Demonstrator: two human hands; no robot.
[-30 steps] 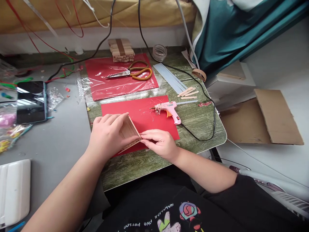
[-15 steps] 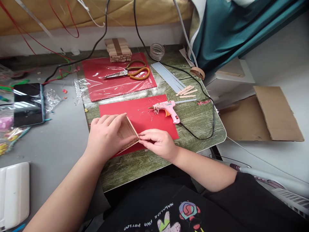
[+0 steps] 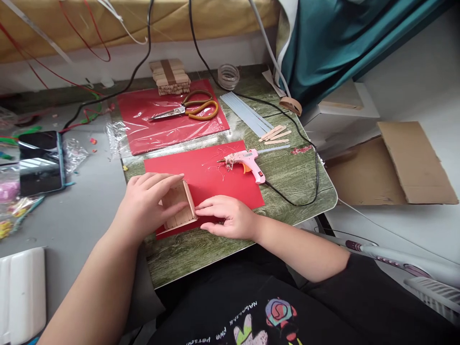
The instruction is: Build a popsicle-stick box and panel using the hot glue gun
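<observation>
A small box of wooden craft sticks (image 3: 179, 208) rests on the red sheet (image 3: 230, 179), its open side up. My left hand (image 3: 151, 199) is closed around its left and far side, with the thumb reaching into the box. My right hand (image 3: 230, 218) has its fingers stretched out and thumb apart; the fingertips touch the outside of the box's right wall near the front corner. Behind my right hand a pink hot glue gun (image 3: 247, 160) lies on its side on the sheet's right part, with glue strings at its nozzle.
Scissors (image 3: 190, 109) lie on a plastic-wrapped red pack (image 3: 143, 132), with a banded craft-stick bundle (image 3: 170, 76) behind. Glue sticks (image 3: 246, 112), loose craft sticks (image 3: 275, 134) and a clear tape roll (image 3: 228, 76) are at the back right. A black cable (image 3: 318, 177) loops along the right edge.
The box has been lowered from a tilted hold to lie flatter on the red sheet. My right fingers have spread from a pinch at its corner. The view has shifted slightly.
</observation>
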